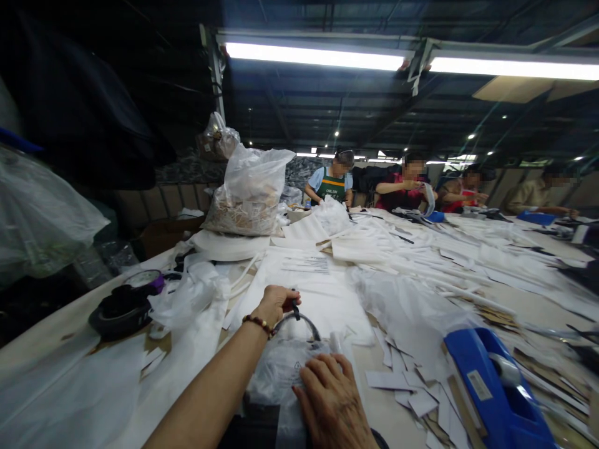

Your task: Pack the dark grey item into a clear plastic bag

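Note:
My left hand [277, 302], with a beaded bracelet at the wrist, pinches a small black strap [296, 309]. That strap hangs at the dark curved handle [306, 323] of a bag. Clear printed plastic wrap [276, 368] covers the bag's upper part, while its black lower part [253, 427] shows near the bottom edge. Fingers bent but not closed, my right hand [330, 390] rests on the plastic just below the handle. My right palm hides some of the bag.
Flat white plastic bags [318, 284] lie ahead. A blue tape dispenser [496, 380] stands at right beside paper scraps [416, 390]. Black tape rolls [124, 308] sit left. A filled clear sack [250, 193] rises behind; several co-workers, one in a green apron [331, 185], work across the table.

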Demonstrator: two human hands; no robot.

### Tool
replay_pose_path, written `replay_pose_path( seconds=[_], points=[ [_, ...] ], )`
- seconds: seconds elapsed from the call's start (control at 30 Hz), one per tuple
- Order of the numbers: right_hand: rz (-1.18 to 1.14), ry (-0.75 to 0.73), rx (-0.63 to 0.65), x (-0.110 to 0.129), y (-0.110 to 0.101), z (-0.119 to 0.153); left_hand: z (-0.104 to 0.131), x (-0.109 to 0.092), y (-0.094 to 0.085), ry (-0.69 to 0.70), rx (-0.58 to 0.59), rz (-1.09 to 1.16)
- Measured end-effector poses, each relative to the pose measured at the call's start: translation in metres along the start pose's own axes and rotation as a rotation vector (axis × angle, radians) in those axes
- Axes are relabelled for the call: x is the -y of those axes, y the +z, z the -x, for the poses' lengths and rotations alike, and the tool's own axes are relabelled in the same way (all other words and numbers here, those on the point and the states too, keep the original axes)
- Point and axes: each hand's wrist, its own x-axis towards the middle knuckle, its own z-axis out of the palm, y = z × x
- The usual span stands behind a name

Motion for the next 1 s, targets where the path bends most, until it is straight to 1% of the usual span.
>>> replay_pose_path(
  seconds=[0.07, 0.17, 0.23, 0.3, 0.33, 0.4, 0.47, 0.53, 0.57, 0.6, 0.67, 0.73, 0.8, 0.9, 1.0],
  points=[
    [-0.009, 0.012, 0.017, 0.002, -0.004, -0.001, 0.016, -0.004, -0.003, 0.088, 0.035, -0.073],
    [-0.017, 0.051, 0.062, 0.005, -0.009, -0.002, 0.052, -0.002, -0.013, 0.287, 0.138, -0.209],
    [-0.023, 0.054, 0.082, 0.006, -0.010, -0.003, 0.078, 0.007, -0.023, 0.423, 0.246, -0.336],
    [-0.037, 0.045, 0.081, 0.004, -0.010, -0.003, 0.095, 0.021, -0.033, 0.566, 0.340, -0.466],
    [-0.054, 0.046, 0.079, 0.003, -0.010, -0.004, 0.100, 0.029, -0.038, 0.637, 0.381, -0.522],
    [-0.094, 0.052, 0.040, -0.001, -0.011, -0.005, 0.102, 0.043, -0.047, 0.764, 0.446, -0.615],
    [-0.097, 0.058, -0.056, -0.003, -0.014, -0.007, 0.098, 0.052, -0.051, 0.864, 0.498, -0.692],
    [-0.072, 0.024, -0.136, -0.002, -0.021, -0.010, 0.093, 0.056, -0.052, 0.938, 0.540, -0.764],
    [-0.068, -0.005, -0.141, 0.000, -0.024, -0.010, 0.090, 0.056, -0.052, 0.965, 0.556, -0.798],
    [-0.078, -0.031, -0.110, 0.002, -0.027, -0.010, 0.089, 0.056, -0.052, 0.985, 0.566, -0.833],
    [-0.117, -0.066, 0.022, 0.008, -0.032, -0.009, 0.086, 0.055, -0.051, 1.005, 0.561, -0.901],
    [-0.135, -0.066, 0.171, 0.014, -0.033, -0.006, 0.085, 0.053, -0.052, 1.007, 0.552, -0.961],
    [-0.132, -0.059, 0.266, 0.017, -0.031, -0.002, 0.084, 0.052, -0.053, 1.000, 0.564, -1.012],
    [-0.139, -0.055, 0.303, 0.019, -0.028, -0.001, 0.088, 0.049, -0.052, 0.975, 0.573, -1.080],
    [-0.139, -0.064, 0.293, 0.020, -0.028, -0.002, 0.093, 0.047, -0.048, 0.955, 0.570, -1.144]
  ],
)
